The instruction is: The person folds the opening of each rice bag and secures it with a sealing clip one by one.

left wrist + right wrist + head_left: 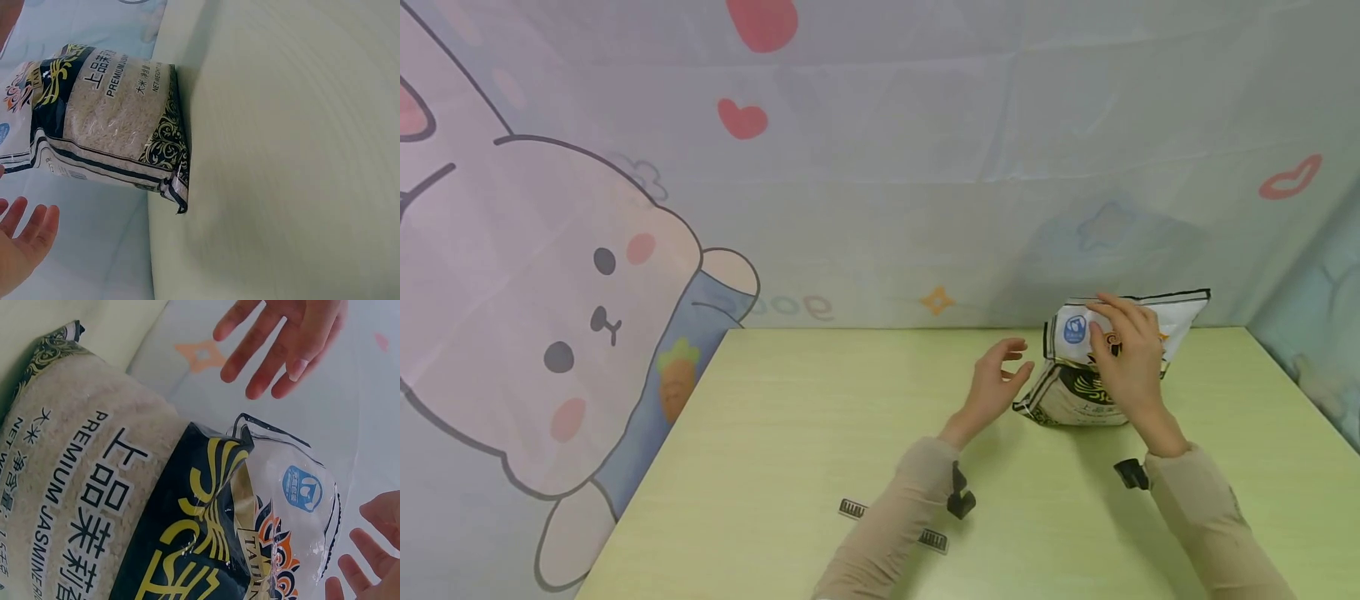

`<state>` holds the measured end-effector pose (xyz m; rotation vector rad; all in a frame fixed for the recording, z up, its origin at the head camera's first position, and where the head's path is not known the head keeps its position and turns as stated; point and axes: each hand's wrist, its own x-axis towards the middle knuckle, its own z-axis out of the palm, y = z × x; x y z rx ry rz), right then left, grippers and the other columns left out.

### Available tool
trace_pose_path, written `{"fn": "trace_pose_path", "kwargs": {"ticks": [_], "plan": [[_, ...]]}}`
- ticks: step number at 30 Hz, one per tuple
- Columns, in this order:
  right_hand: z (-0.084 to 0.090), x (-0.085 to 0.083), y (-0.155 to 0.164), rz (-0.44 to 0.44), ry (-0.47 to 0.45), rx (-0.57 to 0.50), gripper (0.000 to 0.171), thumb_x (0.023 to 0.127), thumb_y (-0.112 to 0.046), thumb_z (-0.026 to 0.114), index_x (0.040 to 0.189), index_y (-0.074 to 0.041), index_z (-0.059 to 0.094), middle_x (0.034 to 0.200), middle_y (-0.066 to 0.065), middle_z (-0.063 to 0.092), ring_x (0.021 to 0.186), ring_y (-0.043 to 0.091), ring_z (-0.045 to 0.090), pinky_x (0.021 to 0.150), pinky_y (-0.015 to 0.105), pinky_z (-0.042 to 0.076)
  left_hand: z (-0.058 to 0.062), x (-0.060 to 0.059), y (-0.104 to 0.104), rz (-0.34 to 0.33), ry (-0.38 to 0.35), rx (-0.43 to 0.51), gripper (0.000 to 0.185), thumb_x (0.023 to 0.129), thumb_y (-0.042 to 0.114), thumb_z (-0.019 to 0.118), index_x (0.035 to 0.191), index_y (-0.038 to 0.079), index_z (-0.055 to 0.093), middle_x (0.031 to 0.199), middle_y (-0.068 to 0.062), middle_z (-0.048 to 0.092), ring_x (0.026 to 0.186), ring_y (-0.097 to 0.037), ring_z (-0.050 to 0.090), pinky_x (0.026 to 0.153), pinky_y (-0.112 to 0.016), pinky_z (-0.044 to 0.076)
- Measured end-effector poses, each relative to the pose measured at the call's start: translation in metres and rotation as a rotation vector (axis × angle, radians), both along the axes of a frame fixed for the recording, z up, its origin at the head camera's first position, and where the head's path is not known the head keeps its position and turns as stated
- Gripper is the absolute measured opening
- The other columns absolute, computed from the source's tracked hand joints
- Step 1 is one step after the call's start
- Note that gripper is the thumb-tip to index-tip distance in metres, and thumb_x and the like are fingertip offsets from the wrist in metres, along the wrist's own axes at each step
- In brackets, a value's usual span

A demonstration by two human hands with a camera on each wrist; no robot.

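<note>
A bag of jasmine rice (1086, 400) stands upright at the back right of the table, its white top part leaning and creased above the dark band. My right hand (1127, 354) is at the upper part of the bag, overlapping it in the head view. In the right wrist view the right hand's fingers (359, 569) are spread beside the bag's top edge, with a gap between. To the bag's left, my left hand (992, 387) is held with loosely bent, parted fingers and nothing in them. The left wrist view shows this left hand (28, 247) apart from the bag.
The pale table (790, 417) ends at a wall cloth (880, 192) printed with a rabbit and hearts, close behind the bag. Two small black-and-white printed strips (934, 540) lie near the left forearm. Black straps or mounts (961, 493) stick out at both sleeves.
</note>
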<state>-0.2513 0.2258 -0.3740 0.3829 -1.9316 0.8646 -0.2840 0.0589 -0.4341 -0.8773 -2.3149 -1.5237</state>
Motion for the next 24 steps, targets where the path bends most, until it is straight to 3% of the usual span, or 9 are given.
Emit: {"fn": "trace_pose_path", "kwargs": {"ticks": [9,15,24], "plan": [[0.005,-0.004,0.002,0.0,0.004,0.006,0.027,0.077,0.01,0.058,0.103,0.004,0.063,0.111,0.025,0.058,0.098,0.042,0.044,0.083,0.055,0.025,0.003,0.001,0.004,-0.013,-0.089,0.052,0.036,0.09,0.015,0.052,0.125,0.006,0.047,0.121,-0.012,0.056,0.106,-0.023,0.057,0.073,-0.014,0.048],[0.007,-0.006,0.006,-0.047,-0.04,0.036,0.028,0.079,0.007,0.058,0.106,0.0,0.062,0.113,0.021,0.058,0.103,0.039,0.043,0.082,0.052,0.022,0.007,-0.002,0.011,-0.025,-0.136,0.08,0.037,0.09,0.014,0.052,0.126,0.004,0.047,0.121,-0.014,0.055,0.106,-0.028,0.057,0.073,-0.014,0.048],[0.007,-0.013,0.014,-0.074,-0.082,0.107,0.027,0.081,0.004,0.057,0.108,-0.001,0.061,0.113,0.021,0.058,0.104,0.037,0.042,0.078,0.052,0.018,0.014,-0.005,0.02,-0.011,-0.195,0.084,0.037,0.09,0.016,0.052,0.126,0.009,0.048,0.119,-0.01,0.057,0.106,-0.022,0.057,0.074,-0.014,0.047]]}}
